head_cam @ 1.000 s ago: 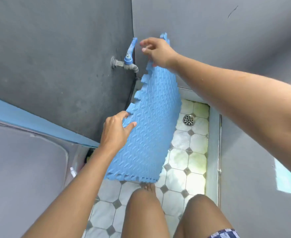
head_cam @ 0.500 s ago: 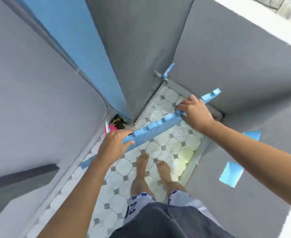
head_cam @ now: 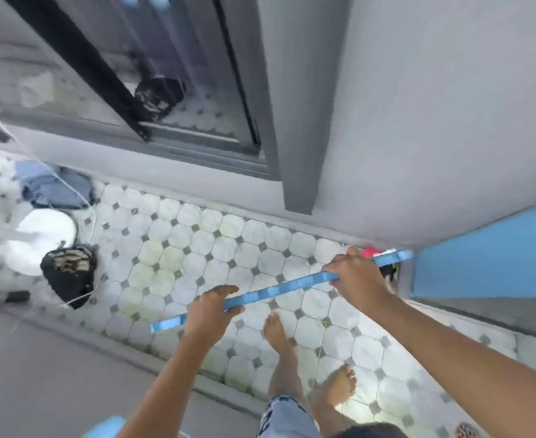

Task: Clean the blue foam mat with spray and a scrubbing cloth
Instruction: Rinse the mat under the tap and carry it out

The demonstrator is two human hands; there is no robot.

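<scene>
While two hands grip one mat.

One head-worn wide-angle view looks steeply down past both outstretched arms onto the tiled floor and bare feet, close, with walls leaning around.

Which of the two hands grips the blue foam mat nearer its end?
The right hand holds the blue foam mat near its far end by the wall; the left hand sits farther in from its own end.
</scene>
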